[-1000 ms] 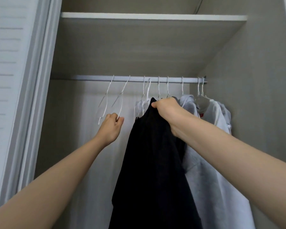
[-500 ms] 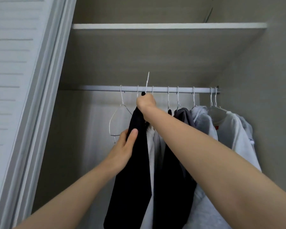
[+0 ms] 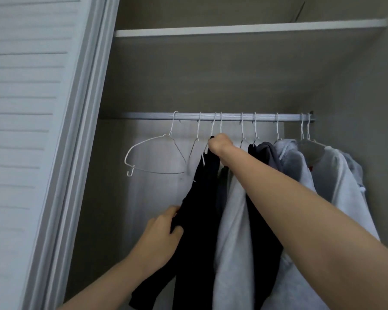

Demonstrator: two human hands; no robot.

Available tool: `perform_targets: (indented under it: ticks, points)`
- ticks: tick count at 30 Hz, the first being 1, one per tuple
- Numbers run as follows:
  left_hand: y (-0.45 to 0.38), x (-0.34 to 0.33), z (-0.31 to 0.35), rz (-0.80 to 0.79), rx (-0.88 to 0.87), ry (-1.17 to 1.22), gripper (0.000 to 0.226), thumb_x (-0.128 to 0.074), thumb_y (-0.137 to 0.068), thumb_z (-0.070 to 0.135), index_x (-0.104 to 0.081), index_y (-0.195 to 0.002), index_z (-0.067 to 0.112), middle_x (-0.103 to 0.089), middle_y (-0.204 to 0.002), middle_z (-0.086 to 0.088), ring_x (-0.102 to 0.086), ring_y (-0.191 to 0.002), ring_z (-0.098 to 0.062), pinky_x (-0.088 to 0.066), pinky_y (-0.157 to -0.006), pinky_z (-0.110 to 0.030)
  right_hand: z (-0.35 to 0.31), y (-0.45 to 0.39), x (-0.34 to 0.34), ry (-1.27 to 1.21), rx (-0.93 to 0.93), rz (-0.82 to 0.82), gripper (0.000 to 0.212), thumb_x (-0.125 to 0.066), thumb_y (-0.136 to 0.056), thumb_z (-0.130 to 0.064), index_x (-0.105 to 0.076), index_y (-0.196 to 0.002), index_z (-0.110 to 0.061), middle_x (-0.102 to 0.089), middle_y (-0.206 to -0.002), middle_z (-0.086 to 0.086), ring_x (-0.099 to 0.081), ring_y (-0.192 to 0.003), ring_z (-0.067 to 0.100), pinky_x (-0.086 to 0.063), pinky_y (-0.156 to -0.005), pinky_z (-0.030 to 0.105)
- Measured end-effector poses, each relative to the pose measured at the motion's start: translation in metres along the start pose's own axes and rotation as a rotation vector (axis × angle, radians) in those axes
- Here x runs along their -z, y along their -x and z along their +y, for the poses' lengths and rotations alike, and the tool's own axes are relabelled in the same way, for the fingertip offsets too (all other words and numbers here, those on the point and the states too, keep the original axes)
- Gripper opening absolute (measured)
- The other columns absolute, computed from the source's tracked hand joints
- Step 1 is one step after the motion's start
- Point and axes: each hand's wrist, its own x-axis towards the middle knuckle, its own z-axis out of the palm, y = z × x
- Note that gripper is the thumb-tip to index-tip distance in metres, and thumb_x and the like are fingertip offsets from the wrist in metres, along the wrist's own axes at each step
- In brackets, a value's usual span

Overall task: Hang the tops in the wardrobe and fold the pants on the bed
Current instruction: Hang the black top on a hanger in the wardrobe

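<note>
A black top (image 3: 199, 209) hangs on a white wire hanger from the wardrobe rail (image 3: 231, 117). My right hand (image 3: 220, 145) grips the neck of this top and its hanger just below the rail. Lower down, my left hand (image 3: 164, 233) pinches the top's left edge. To the right hang a pale grey top (image 3: 231, 231), another dark garment (image 3: 262, 220) and a white hooded top (image 3: 336, 175). The bed and the pants are out of view.
An empty white wire hanger (image 3: 152, 156) hangs at the rail's left end, a second bare one just right of it. A shelf (image 3: 244, 30) spans the wardrobe above the rail. A louvred white door (image 3: 31, 130) stands at the left.
The hanger hook, held above the rail half a second ago, now sits on the rail. My left hand has slid down the black top's edge. The view has shifted closer and leftward.
</note>
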Motion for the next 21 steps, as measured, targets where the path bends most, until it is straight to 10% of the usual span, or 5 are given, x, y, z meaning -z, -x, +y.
perform_targets:
  ticks: [8, 14, 21]
  points:
    - [0.043, -0.009, -0.009, -0.08, -0.082, 0.009, 0.063, -0.049, -0.092, -0.001, -0.041, -0.143, 0.035, -0.068, -0.116, 0.007, -0.064, -0.108, -0.009, -0.049, -0.097, -0.026, 0.012, 0.035, -0.003, -0.077, -0.012, -0.197, 0.011, -0.054, -0.084, -0.009, -0.049, -0.094, -0.006, -0.056, -0.096, 0.019, -0.061, -0.09, 0.036, -0.055, -0.066, 0.043]
    - [0.08, -0.018, -0.009, -0.102, -0.1, -0.009, 0.071, -0.047, -0.089, -0.001, -0.033, -0.146, 0.039, -0.07, -0.1, 0.0, -0.068, -0.085, -0.011, -0.056, -0.083, -0.033, 0.033, 0.083, -0.01, 0.06, 0.024, -0.171, 0.057, -0.05, -0.089, -0.011, -0.026, -0.14, -0.003, -0.053, -0.121, 0.019, -0.057, -0.108, 0.036, -0.054, -0.085, 0.047]
    - [0.128, -0.027, -0.003, -0.071, -0.061, -0.08, 0.051, -0.05, -0.09, -0.001, -0.049, -0.137, 0.017, -0.069, -0.098, -0.009, -0.066, -0.083, -0.022, -0.054, -0.077, -0.041, 0.06, 0.173, -0.01, 0.163, 0.084, -0.148, 0.048, -0.05, -0.088, -0.003, -0.033, -0.133, -0.001, -0.054, -0.113, 0.017, -0.056, -0.098, 0.029, -0.049, -0.082, 0.031]
